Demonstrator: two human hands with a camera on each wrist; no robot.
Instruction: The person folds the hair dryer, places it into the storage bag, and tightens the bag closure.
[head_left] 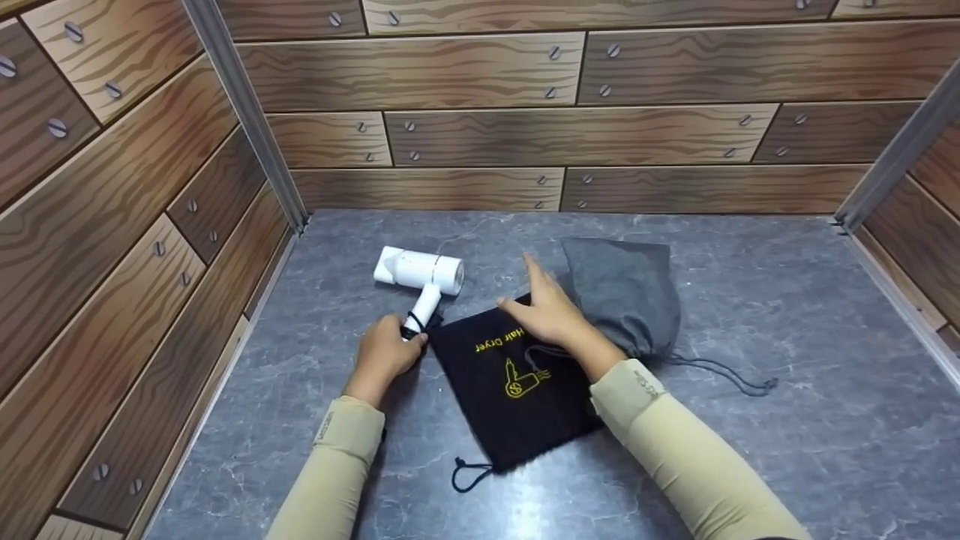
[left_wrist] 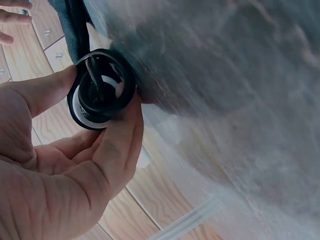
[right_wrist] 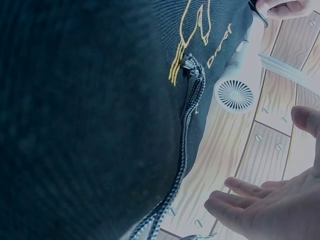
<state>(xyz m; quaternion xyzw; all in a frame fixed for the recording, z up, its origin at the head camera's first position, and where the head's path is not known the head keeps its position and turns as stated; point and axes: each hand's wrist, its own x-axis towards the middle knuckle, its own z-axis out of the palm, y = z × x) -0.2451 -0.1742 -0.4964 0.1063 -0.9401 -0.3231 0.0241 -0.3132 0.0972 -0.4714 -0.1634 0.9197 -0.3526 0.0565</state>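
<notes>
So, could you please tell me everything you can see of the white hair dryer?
The white hair dryer lies on its side on the grey marbled table, near the back left corner. It looks like smooth plastic: a short barrel and a slim handle pointing toward the person, ending in a black base ring. The left hand grips that handle end, beside the black pouch. The right wrist view shows a round slotted grille.

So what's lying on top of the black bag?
The right hand rests flat on the black bag, and a grey cord from the grey bag crosses it. Whatever is inside the black bag is hidden.
</notes>
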